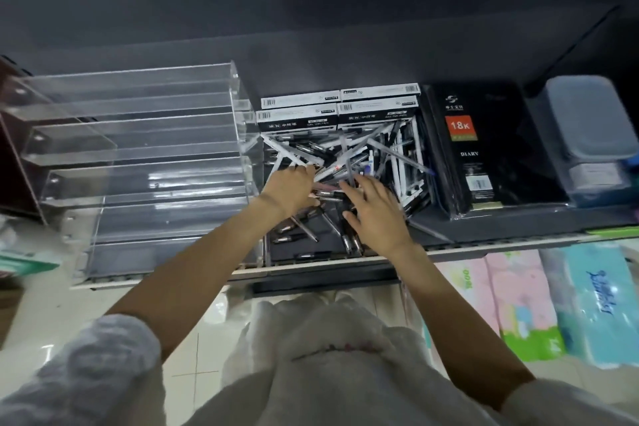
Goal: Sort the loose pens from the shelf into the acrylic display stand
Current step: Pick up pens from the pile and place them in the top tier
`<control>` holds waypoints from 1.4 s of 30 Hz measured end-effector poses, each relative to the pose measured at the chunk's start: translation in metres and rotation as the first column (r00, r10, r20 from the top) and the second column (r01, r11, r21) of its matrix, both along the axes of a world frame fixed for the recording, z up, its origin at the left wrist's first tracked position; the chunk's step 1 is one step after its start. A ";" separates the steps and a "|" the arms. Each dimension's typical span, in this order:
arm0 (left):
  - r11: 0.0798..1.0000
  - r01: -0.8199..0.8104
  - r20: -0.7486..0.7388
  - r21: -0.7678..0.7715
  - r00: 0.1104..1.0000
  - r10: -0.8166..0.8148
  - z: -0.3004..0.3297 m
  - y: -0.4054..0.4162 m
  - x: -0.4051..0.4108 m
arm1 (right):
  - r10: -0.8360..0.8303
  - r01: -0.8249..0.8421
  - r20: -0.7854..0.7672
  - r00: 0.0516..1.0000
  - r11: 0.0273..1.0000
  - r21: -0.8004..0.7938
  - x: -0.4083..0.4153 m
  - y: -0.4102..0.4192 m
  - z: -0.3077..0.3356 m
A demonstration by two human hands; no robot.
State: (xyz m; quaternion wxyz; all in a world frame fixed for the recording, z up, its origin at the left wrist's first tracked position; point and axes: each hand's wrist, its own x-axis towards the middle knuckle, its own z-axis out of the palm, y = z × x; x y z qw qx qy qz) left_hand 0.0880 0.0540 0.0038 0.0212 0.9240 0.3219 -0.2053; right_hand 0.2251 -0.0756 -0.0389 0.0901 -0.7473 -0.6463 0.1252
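The pens (345,156) are heaped in criss-cross disorder on the shelf (484,242), directly under both hands, so no single long axis is shared. The stand (138,162) is set just left of the heap, its tiers run left to right, and it is nearer the left hand (292,188). That hand seems curled over some pens, though the grip cannot be told. The right hand (375,209) is spread flat on the heap.

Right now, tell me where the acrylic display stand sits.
In the head view, the acrylic display stand sits on the shelf's left side, directly left of the loose pens.
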 end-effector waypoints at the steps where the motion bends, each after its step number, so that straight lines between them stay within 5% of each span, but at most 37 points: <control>1: 1.000 0.004 -0.012 -0.012 1.000 -0.004 0.003 0.002 0.001 | 0.004 -0.004 0.008 1.000 1.000 0.014 0.002 0.001 -0.002; 15: 0.989 0.129 -0.030 0.065 0.991 -0.128 0.047 0.018 0.003 | -0.042 0.045 -0.032 0.999 0.991 0.125 0.013 0.005 -0.011; 19: 0.998 0.058 0.013 0.028 0.998 -0.059 0.050 0.020 -0.011 | -0.078 0.119 -0.191 0.979 0.970 0.213 0.012 0.008 -0.001; 22: 0.973 -0.114 0.226 -0.200 0.961 0.159 0.054 0.015 -0.021 | -0.152 0.333 -0.467 0.871 0.881 0.335 0.010 0.012 0.019; 23: 0.899 -0.188 0.308 -0.396 0.895 0.323 0.056 0.009 -0.022 | -0.173 0.416 -0.574 0.801 0.850 0.324 0.010 0.013 0.027; 25: 0.481 -0.206 0.264 -0.852 0.625 0.735 0.057 -0.009 -0.021 | -0.227 0.540 -0.767 0.600 0.822 0.179 0.012 0.014 0.045; 27: 0.087 -0.033 0.067 -0.996 0.402 0.913 0.055 -0.024 -0.019 | -0.248 0.570 -0.904 0.349 0.821 -0.005 0.016 0.016 0.066; 28: -0.008 0.044 0.008 -0.999 0.350 0.937 0.053 -0.029 -0.017 | -0.254 0.554 -0.940 0.229 0.828 -0.089 0.018 0.016 0.075; 30: -0.080 0.152 -0.029 -0.985 0.311 0.950 0.051 -0.038 -0.013 | -0.277 0.485 -0.952 0.129 0.855 -0.183 0.021 0.016 0.091; 38: -0.123 0.262 -0.037 -0.957 0.310 0.950 0.058 -0.062 -0.007 | -0.134 0.420 -0.965 0.224 0.907 -0.029 0.015 0.019 0.107; 42: -0.152 0.295 -0.044 -0.943 0.344 0.938 0.059 -0.066 -0.014 | -0.115 0.414 -0.921 0.371 0.909 0.053 0.011 0.018 0.107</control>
